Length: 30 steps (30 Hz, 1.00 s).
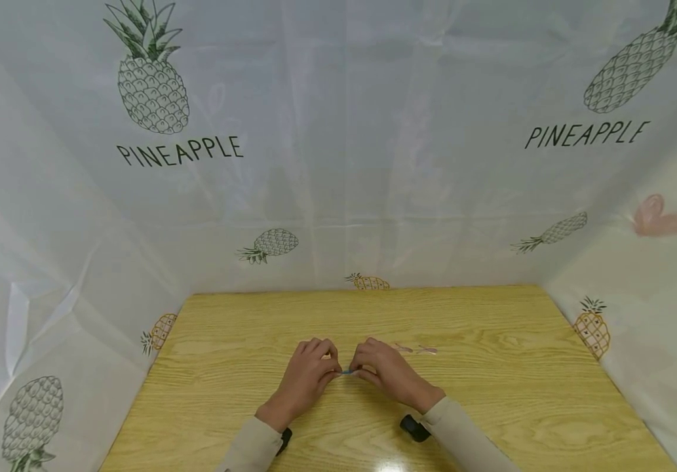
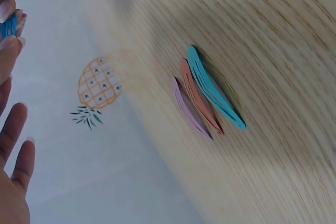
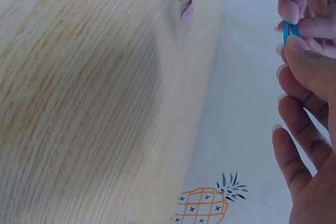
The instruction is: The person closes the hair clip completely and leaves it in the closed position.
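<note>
A small blue snap hair clip (image 3: 290, 31) is pinched between both hands, held up over the table. My left hand (image 1: 312, 368) grips one end of it between thumb and index finger. My right hand (image 1: 386, 368) pinches the other end in the same way, its remaining fingers spread apart in the right wrist view. Fingertips cover both ends of the clip. On the wood lie a teal hair clip (image 2: 215, 88), a coral hair clip (image 2: 198, 96) and a lilac hair clip (image 2: 189, 107), side by side.
Two pinkish hair clips, one (image 1: 403, 348) left of the other (image 1: 427, 350), lie just beyond the right hand. The wooden table (image 1: 509, 380) is bordered by a pale pineapple-print cloth (image 1: 338, 164) at the back and sides. Black wrist straps (image 1: 415, 428) show below the sleeves.
</note>
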Available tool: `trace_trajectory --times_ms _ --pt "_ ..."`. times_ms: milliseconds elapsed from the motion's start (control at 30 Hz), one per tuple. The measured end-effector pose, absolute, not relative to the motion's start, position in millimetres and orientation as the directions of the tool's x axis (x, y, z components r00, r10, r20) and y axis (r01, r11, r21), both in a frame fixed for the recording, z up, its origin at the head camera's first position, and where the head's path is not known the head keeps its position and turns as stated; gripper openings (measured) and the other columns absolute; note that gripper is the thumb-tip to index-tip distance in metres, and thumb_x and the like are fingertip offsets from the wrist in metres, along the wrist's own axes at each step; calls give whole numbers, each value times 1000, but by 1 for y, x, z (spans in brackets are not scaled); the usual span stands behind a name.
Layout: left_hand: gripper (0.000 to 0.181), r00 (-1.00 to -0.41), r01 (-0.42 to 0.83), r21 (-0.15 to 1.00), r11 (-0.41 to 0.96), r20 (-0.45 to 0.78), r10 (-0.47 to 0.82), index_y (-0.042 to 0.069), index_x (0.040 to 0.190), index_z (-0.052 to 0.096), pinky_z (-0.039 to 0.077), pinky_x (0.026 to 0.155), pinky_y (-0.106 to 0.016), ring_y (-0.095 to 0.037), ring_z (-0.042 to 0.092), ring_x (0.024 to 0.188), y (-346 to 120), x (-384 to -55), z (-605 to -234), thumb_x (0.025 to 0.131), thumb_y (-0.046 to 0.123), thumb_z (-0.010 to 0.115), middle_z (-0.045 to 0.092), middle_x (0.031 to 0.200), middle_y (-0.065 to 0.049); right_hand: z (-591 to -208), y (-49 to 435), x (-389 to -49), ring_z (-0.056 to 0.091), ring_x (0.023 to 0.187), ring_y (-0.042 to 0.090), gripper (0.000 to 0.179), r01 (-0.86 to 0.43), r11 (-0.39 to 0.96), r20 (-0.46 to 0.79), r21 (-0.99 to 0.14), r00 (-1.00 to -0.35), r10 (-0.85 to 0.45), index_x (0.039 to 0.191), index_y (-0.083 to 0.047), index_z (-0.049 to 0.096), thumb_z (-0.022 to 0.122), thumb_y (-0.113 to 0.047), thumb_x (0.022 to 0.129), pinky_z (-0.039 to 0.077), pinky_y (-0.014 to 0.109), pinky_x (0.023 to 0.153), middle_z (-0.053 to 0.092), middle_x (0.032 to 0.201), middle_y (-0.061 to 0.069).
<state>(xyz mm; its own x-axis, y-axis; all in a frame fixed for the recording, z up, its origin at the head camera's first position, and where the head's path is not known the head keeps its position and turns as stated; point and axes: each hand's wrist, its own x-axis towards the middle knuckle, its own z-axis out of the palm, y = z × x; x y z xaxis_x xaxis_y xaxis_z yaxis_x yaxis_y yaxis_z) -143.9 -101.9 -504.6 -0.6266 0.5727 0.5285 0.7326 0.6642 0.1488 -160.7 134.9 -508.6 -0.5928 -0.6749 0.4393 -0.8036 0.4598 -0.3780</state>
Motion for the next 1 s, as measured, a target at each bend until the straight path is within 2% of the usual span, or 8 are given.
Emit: trace_trajectory --times_ms 400,600,833,1000 --pt "12 -599 776 175 606 506 621 21 83 75 49 87 -36 -13 56 98 -105 -146 -507 87 18 87 59 106 7 -514 137 -163 55 86 7 16 -841 395 463 -370 -536 -706 97 -16 76 84 -5 89 49 22 77 66 94 -9" --pt "11 -594 789 206 579 500 631 20 84 76 49 87 -37 -13 56 97 -106 -147 -508 87 17 86 60 106 5 -513 138 -163 57 87 7 21 -841 381 451 -383 -530 -718 97 -19 74 84 -3 88 51 23 80 67 94 -9" --pt "8 -579 805 222 551 497 646 19 86 78 46 83 -33 -12 53 94 -107 -147 -508 87 15 85 57 103 7 -513 138 -163 59 88 8 22 -849 342 455 -403 -510 -730 95 -17 75 84 1 87 53 25 84 69 94 -7" --pt "4 -609 787 255 562 469 640 19 88 81 47 83 -34 -12 53 94 -110 -148 -508 89 17 85 57 103 8 -513 138 -163 59 88 7 22 -850 338 468 -405 -510 -721 95 -17 76 85 0 86 54 25 85 69 94 -8"
